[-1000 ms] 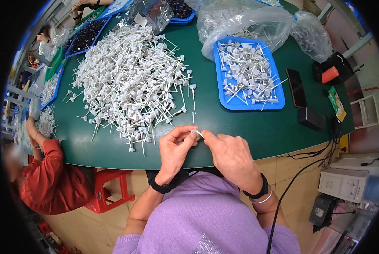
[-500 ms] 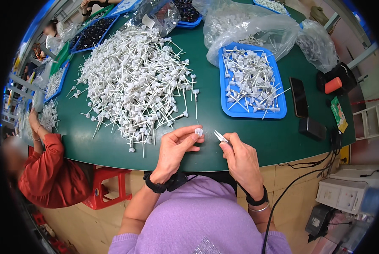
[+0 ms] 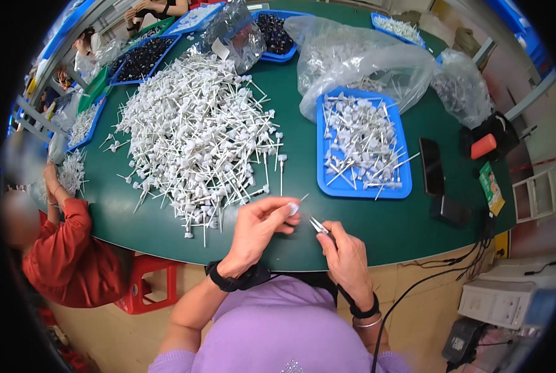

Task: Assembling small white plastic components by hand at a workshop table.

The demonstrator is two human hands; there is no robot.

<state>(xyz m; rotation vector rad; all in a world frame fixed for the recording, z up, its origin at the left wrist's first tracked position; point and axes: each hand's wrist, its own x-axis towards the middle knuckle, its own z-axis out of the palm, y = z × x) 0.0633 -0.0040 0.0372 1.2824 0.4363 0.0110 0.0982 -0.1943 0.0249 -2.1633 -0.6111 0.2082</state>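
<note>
Over the table's near edge, my left hand (image 3: 264,225) pinches a small white plastic part (image 3: 292,209) between thumb and fingers. A thin pale stem sticks out of it, up and to the right. My right hand (image 3: 347,252) is closed around a pair of tweezers (image 3: 319,225), whose pointed silvery tips aim at the left hand. Tips and part are close but look apart. Just beyond my left hand spreads a large pile of similar white stemmed parts (image 3: 194,137). A blue tray (image 3: 321,168) with more of them lies beyond my right hand.
A clear plastic bag (image 3: 352,50) of white parts lies behind the tray. At the right are a phone (image 3: 432,165), a black box (image 3: 449,210) and cables (image 3: 442,268). A co-worker in a red sleeve (image 3: 73,233) sits at the left beside a red stool (image 3: 150,283). Trays of dark parts (image 3: 142,59) stand farther back.
The view has shifted, so the table sits lower. My left hand has turned the white part, and its stem now leans right. The tweezers have come nearer to it.
</note>
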